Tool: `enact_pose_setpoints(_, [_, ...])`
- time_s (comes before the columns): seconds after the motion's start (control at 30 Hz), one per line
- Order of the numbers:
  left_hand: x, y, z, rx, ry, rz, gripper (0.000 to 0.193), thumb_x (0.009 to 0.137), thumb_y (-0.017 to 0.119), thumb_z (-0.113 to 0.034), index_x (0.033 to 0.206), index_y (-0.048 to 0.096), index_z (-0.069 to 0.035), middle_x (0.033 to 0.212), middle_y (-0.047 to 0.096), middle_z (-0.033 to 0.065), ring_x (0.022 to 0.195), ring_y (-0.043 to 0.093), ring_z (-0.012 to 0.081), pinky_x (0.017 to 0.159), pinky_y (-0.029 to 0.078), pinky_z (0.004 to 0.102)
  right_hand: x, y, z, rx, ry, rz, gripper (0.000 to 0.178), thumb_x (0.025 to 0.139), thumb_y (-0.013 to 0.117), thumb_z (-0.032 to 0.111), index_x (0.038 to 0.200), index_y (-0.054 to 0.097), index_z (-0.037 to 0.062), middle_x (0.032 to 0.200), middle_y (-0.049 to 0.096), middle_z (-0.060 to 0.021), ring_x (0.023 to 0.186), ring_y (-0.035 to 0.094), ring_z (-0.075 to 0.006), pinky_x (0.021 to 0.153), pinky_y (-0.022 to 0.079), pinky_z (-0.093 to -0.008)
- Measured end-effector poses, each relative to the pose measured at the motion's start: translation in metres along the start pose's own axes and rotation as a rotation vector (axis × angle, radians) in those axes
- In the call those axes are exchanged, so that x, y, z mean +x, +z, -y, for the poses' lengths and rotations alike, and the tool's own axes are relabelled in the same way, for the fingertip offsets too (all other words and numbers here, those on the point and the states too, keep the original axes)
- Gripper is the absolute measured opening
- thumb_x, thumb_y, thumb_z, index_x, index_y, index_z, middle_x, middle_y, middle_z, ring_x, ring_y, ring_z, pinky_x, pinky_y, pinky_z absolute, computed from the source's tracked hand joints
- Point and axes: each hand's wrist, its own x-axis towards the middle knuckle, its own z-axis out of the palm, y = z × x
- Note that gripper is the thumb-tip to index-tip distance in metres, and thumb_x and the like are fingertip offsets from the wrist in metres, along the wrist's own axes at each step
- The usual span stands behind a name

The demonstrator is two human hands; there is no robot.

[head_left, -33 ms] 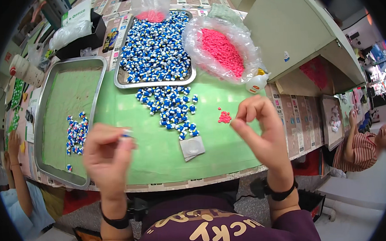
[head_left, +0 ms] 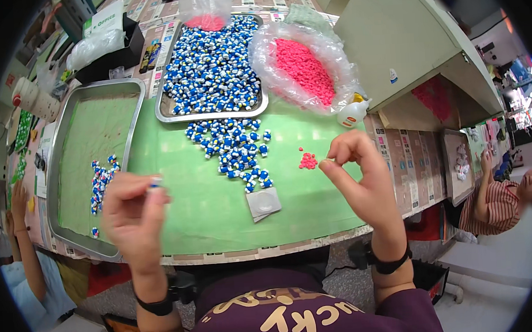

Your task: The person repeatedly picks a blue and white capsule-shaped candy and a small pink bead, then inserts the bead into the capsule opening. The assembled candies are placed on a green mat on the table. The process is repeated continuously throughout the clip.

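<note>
Between thumb and fingers of my left hand is a small blue-and-white piece; the hand is slightly blurred and hovers by the right edge of the left metal tray. That tray holds a small group of similar blue-and-white pieces. My right hand is raised with thumb and forefinger pinched together, just right of a little pile of pink bits. Whatever is between those fingertips is too small to make out. Loose blue-and-white pieces spread over the green mat between my hands.
A second metal tray heaped with such pieces stands at the back. Beside it are a plastic bag of pink bits and a white bottle. A pale square block lies near the middle. People sit at both sides.
My left hand has moved left with the blue-and-white piece, toward the left tray. My right hand has barely shifted, its thumb and forefinger still together.
</note>
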Motion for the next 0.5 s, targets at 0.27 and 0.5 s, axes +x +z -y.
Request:
enact_pose_setpoints(0.27, [0.004, -0.088, 0.018, 0.429, -0.22, -0.154, 0.016, 0.091, 0.066, 0.001, 0.106, 0.062, 0.002, 0.09, 0.061, 0.0028, 0.075, 0.058, 0.0077, 0.066, 0.048, 0.0219, -0.008, -0.014, -0.055, -0.337, 0.081, 0.103, 0.011, 0.083, 0.057, -0.006, 0.09, 0.052, 0.0003, 0.084, 0.057, -0.0093, 0.078, 0.059, -0.0202, 0.069, 0.047, -0.0318])
enact_pose_setpoints(0.5, [0.011, -0.113, 0.024, 0.752, -0.346, -0.199, 0.019, 0.092, 0.069, -0.01, 0.108, 0.066, 0.001, 0.09, 0.064, 0.0035, 0.072, 0.056, 0.0054, 0.059, 0.045, 0.0212, 0.002, -0.008, -0.058, -0.37, 0.086, 0.141, 0.005, 0.086, 0.053, -0.002, 0.089, 0.051, 0.0014, 0.087, 0.056, -0.0151, 0.079, 0.058, -0.0348, 0.069, 0.047, -0.0415])
